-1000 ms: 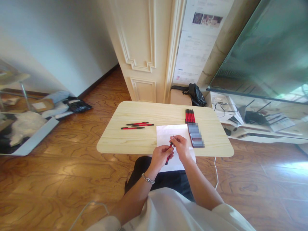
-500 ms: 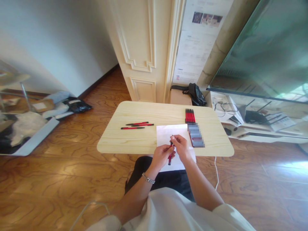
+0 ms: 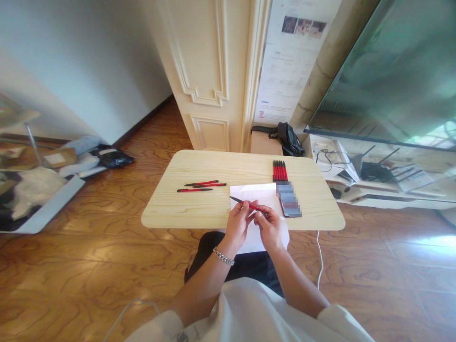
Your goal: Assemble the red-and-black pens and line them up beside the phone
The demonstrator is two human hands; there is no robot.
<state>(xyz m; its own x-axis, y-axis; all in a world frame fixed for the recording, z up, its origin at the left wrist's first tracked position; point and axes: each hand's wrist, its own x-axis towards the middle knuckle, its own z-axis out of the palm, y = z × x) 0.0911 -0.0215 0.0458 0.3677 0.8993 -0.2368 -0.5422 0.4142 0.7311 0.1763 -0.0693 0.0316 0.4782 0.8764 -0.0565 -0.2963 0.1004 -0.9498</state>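
Observation:
Between my two hands is a red pen (image 3: 252, 206) with dark ends, its dark tip pointing up and to the left. My left hand (image 3: 238, 222) pinches it near the middle. My right hand (image 3: 270, 229) grips its other end, which the fingers partly cover. Beneath the hands lies a sheet of white paper (image 3: 253, 191) that hangs over the table's near edge. To the left, three loose red and black pens (image 3: 204, 185) rest on the table. Several more pens (image 3: 280, 171) are lined up side by side at the back right.
The light wooden table (image 3: 171, 209) has rounded corners. A blurred-out flat phone-like object (image 3: 289, 199) lies right of the paper. Behind the table are a black bag (image 3: 289, 138) on a box and a door panel (image 3: 210, 130). A white cable (image 3: 319, 259) hangs at the right.
The held pen has turned from nearly upright, one end toward me, to a slanted crosswise position. My left hand has shifted up and my right hand now grips the pen's right end.

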